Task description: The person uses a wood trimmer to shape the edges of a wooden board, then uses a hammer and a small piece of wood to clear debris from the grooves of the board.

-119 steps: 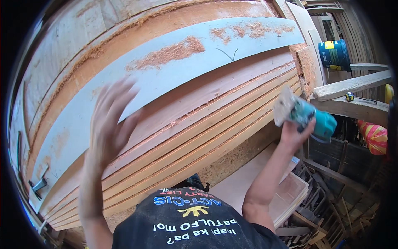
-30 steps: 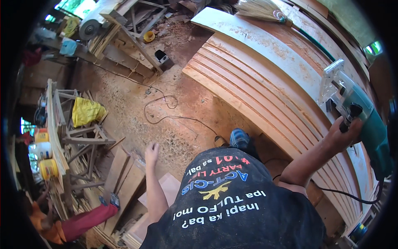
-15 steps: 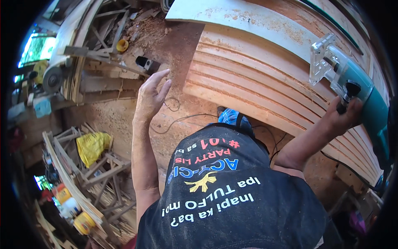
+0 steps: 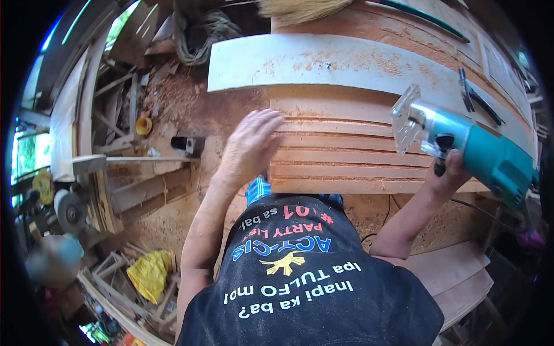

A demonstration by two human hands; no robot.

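My right hand (image 4: 449,173) is wrapped round a teal trim router (image 4: 485,153), which is held sideways over the right part of the board. Its clear plastic base points left, and a black knob shows beside my fingers. Under it lies a wooden board (image 4: 329,140) with several long parallel grooves, sawdust along them. My left hand (image 4: 251,141) reaches to the board's left end, fingers stretched out, holding nothing. Whether its fingertips touch the wood I cannot tell. Behind the grooves a long white curved panel (image 4: 242,60), speckled with sawdust, lies across the work surface.
A straw broom (image 4: 303,8) lies at the far edge, and dark hand tools (image 4: 482,104) rest at the back right. A power cord (image 4: 485,210) trails below the router. At left stand a wooden frame (image 4: 144,160), a grinding wheel (image 4: 70,210) and a yellow sack (image 4: 149,275).
My view has turned so the board now lies level and closer. My left hand has come to the board's left end. The router has moved left and lower, still in my right hand.
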